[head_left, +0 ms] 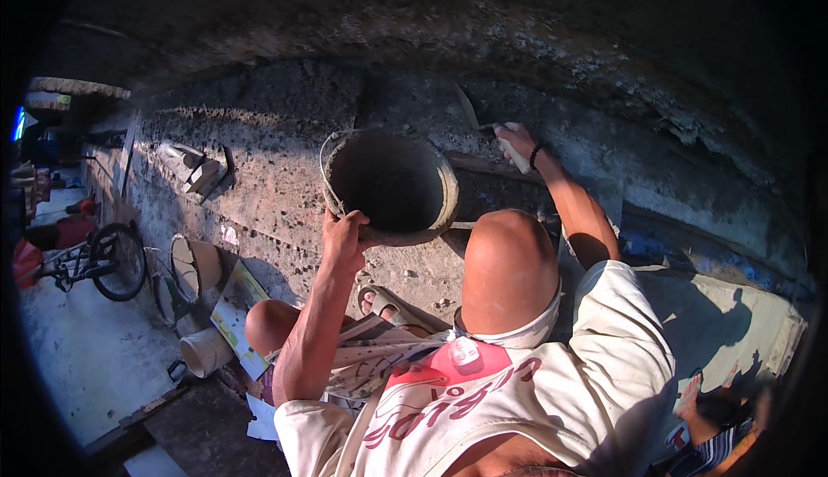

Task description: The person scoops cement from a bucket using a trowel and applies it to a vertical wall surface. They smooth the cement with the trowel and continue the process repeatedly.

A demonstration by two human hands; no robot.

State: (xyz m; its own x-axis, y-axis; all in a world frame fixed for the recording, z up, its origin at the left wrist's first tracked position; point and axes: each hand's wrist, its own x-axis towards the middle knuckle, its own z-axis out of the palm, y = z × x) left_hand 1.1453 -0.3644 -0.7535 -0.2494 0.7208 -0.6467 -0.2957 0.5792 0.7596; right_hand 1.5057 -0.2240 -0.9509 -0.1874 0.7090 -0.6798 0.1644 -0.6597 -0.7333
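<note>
- Left hand [345, 237]: fingers hooked over the near rim of a mortar-crusted bucket [449, 191], its mouth up, its interior dark.
- Right hand [516, 142]: closed around the pale handle of a trowel [518, 160], beyond the bucket, near the rough wall [552, 54].
- Sandal [398, 308] on 1 foot, just below the bucket.
- Left side: 2 pale pails [205, 267] [207, 353] near a bicycle [121, 261].

It looks like an outdoor masonry site. A cement-crusted pail [450, 194] is over a rough, rubble-strewn surface [272, 179]; beyond its left edge are buckets [205, 266], sunlit paving [82, 339] and a bicycle [141, 261].
</note>
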